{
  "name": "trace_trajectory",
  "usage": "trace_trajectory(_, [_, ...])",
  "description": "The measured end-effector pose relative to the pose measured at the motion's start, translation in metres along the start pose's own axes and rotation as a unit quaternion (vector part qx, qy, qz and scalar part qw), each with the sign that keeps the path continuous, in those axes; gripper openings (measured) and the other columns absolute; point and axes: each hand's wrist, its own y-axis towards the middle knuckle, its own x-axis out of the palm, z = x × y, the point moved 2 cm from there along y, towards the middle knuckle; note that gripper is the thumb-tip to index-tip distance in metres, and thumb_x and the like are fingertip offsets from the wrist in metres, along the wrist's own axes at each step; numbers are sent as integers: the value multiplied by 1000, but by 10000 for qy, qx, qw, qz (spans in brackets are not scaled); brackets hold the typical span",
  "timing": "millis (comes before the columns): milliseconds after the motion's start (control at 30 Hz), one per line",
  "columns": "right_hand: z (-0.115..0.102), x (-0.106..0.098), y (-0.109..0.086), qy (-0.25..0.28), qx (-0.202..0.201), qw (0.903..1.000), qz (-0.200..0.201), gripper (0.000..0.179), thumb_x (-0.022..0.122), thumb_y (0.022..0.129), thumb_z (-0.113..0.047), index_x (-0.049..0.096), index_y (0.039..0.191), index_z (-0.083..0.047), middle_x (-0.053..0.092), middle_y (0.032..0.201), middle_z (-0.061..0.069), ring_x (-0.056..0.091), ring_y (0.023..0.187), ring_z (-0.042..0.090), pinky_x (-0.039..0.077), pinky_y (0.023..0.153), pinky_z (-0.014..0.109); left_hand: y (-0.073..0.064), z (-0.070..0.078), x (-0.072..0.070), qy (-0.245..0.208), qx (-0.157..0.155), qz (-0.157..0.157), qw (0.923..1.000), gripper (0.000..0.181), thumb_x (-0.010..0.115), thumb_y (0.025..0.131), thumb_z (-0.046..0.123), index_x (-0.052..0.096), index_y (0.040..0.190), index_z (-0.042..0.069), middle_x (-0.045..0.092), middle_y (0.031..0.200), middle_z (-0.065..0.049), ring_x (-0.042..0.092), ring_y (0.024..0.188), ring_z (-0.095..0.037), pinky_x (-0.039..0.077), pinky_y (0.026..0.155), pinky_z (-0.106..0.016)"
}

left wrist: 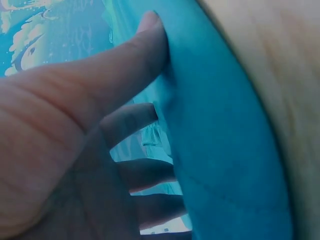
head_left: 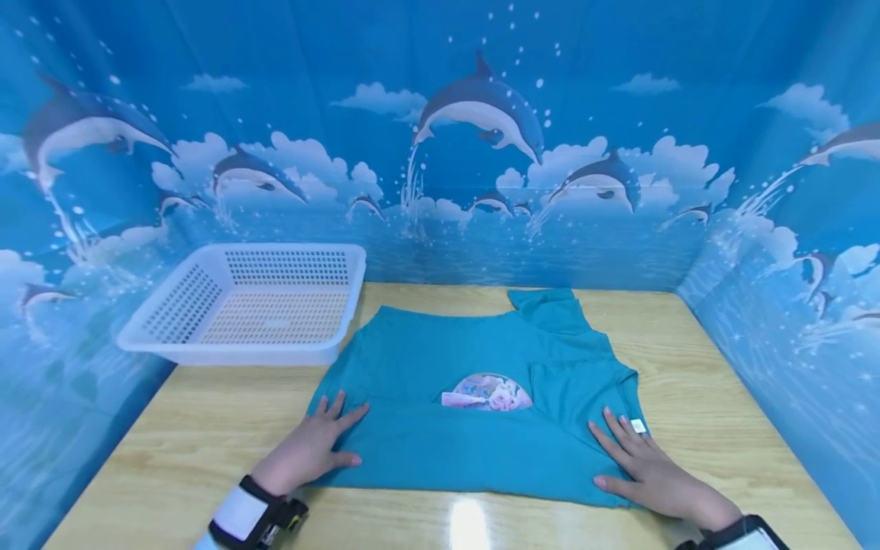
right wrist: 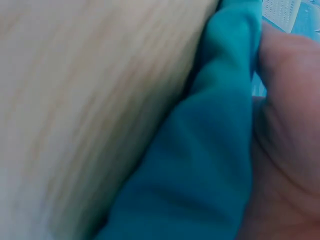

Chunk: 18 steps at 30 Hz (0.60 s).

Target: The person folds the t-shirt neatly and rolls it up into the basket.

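A teal T-shirt [head_left: 412,443] lies spread on the wooden table, its lower part folded up across a pink and purple print [head_left: 490,393]. One sleeve [head_left: 550,309] sticks out at the far right, and a small white tag [head_left: 638,425] shows by the right edge. My left hand [head_left: 309,447] rests on the shirt's near left side with fingers spread. At the near right side, my right hand [head_left: 646,470] lies on the fabric, fingers extended beside the tag. In the left wrist view, thumb and fingertips touch the teal cloth [left wrist: 215,130].
A white plastic basket [head_left: 323,353] with perforated walls stands at the back left, close to the shirt's far left corner. Blue dolphin-print curtains [head_left: 440,229] enclose the table [head_left: 715,412] at the back and both sides.
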Motion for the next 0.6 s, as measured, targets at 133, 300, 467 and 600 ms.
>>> trace_trajectory(133, [1,1,-7,182,-35,9997,-183,74,58,92,-37,20,153,-16,-1,159,21,-23,142,26,-10,104,69,-6,4,3,90,-78,-4,9999,77,74,77,39,43,143,14,20,152,-31,10,137,-57,26,98,-73])
trace_trajectory(300, [7,7,-15,-262,-250,9993,-20,73,55,93,-42,20,153,-20,-12,160,-4,-28,131,-11,-24,111,29,-18,7,9,116,-104,32,9999,79,75,76,39,43,143,13,22,150,-33,13,135,-59,27,96,-74])
trace_trajectory(467, [7,9,-23,-491,-168,9986,-96,74,54,93,-45,19,153,-21,-14,158,-12,-28,124,-20,-24,109,21,-28,9,17,120,-3,166,9998,79,76,75,38,44,142,11,23,148,-36,17,132,-61,28,93,-75])
trace_trajectory(600, [0,8,-31,-231,-8,9984,-525,75,54,94,-40,13,154,-20,-11,160,8,-30,117,-22,-5,111,62,-34,9,23,117,10,192,9997,79,76,75,38,43,142,11,24,148,-36,18,131,-62,28,92,-76])
